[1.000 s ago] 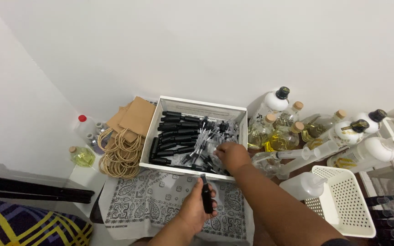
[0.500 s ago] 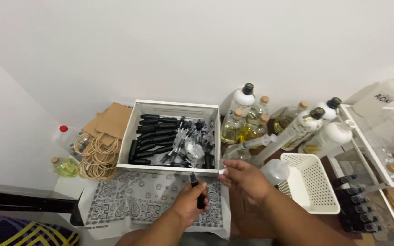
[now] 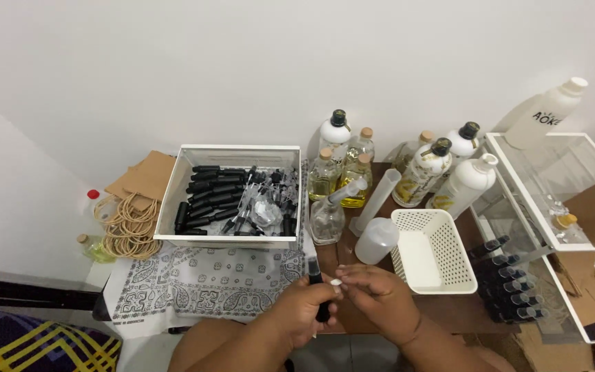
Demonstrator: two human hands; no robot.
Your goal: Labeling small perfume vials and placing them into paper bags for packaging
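Note:
My left hand (image 3: 299,310) grips a small black spray bottle (image 3: 315,275) upright, low in the middle of the head view. My right hand (image 3: 379,300) is beside it, pinching a small white piece (image 3: 335,282) against the bottle's side near its top. Behind the hands stands a white box (image 3: 171,207) with several black bottles (image 3: 204,200) and clear-and-black sprayer tops (image 3: 259,207) in it. Both hands hover over the edge of a black-and-white patterned cloth (image 3: 194,282) and a brown tabletop (image 3: 449,310).
A white perforated basket (image 3: 430,249), a squeeze bottle (image 3: 374,241) and a tall clear syringe (image 3: 376,203) stand to the right. Several oil and white bottles (image 3: 421,172) line the wall. Brown paper bags (image 3: 136,186) lie left; a glass shelf (image 3: 552,186) and black bottles (image 3: 511,282) are at right.
My right hand left the white box and came down to the bottle in my left hand, now holding a small white piece. The view swung right, showing the glass shelf.

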